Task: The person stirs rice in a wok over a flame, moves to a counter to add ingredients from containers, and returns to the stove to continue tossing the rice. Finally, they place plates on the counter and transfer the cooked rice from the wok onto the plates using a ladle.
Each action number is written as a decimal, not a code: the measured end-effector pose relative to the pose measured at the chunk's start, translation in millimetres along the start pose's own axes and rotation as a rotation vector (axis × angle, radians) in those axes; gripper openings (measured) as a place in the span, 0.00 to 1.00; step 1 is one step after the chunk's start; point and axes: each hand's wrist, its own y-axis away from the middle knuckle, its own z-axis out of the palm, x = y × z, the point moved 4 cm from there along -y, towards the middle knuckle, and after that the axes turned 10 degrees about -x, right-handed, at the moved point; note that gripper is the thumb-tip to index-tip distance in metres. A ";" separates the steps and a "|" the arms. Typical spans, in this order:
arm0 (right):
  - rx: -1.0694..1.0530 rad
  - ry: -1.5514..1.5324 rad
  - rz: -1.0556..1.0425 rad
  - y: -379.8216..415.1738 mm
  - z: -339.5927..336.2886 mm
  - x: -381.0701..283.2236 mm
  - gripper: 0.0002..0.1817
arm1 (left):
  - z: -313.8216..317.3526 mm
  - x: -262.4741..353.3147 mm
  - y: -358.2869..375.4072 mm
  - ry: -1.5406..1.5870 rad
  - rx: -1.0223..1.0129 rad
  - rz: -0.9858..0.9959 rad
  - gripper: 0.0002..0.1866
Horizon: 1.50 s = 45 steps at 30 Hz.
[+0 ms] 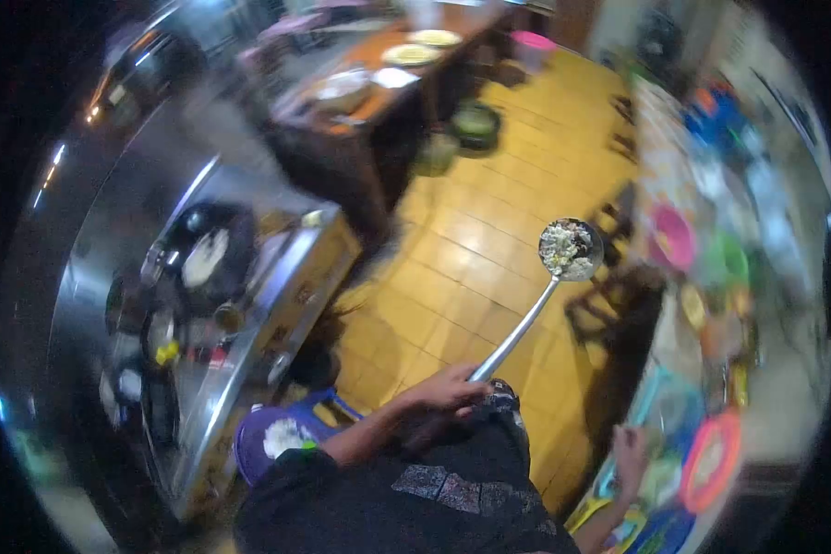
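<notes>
My left hand [448, 392] is wrapped round the end of a long silver handle. It belongs to a metal ladle [597, 254], held out over the floor, whose round bowl carries a pale, crumbly food mix [566, 245] with dark bits. On the right, my right hand [630, 452] is over the edge of a long table, near a teal tray [651, 392] and a pink-rimmed basin [731, 443]. Blur hides how its fingers lie and whether they hold anything.
A stove [282, 300] stands left with a dark wok [240, 268] holding something white. Below it is a purple tub [249, 448] with white contents. A wooden table [346, 125] with plates is at the back. Yellow tiled floor [462, 249] runs between.
</notes>
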 end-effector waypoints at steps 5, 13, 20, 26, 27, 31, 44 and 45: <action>-1.067 0.052 -0.665 -9.0 250.2 -245.5 0.14 | -111.0 -33.8 28.7 0.064 0.468 0.443 0.12; -1.439 -0.338 -0.291 15.3 432.4 -415.3 0.10 | -224.8 -7.5 205.5 -0.065 0.996 0.148 0.23; -1.242 0.286 -0.975 -36.5 657.0 -557.0 0.09 | -292.1 -106.5 336.3 0.246 1.487 0.409 0.25; -0.760 1.101 -1.416 -36.7 704.5 -610.2 0.26 | -271.6 -190.6 348.0 0.523 1.524 0.336 0.28; -0.752 1.098 -1.409 -34.6 699.9 -624.4 0.26 | -272.7 -192.6 350.1 0.590 1.507 0.319 0.28; -0.715 0.972 -1.261 -31.8 695.7 -612.6 0.26 | -320.7 -162.8 342.3 0.428 1.263 0.535 0.22; -0.834 1.041 -1.333 1.3 620.1 -648.1 0.23 | -489.0 -140.1 318.2 0.089 1.915 0.132 0.19; -0.836 1.047 -1.339 2.2 638.1 -638.4 0.23 | -491.0 -128.9 325.7 0.097 1.920 0.135 0.19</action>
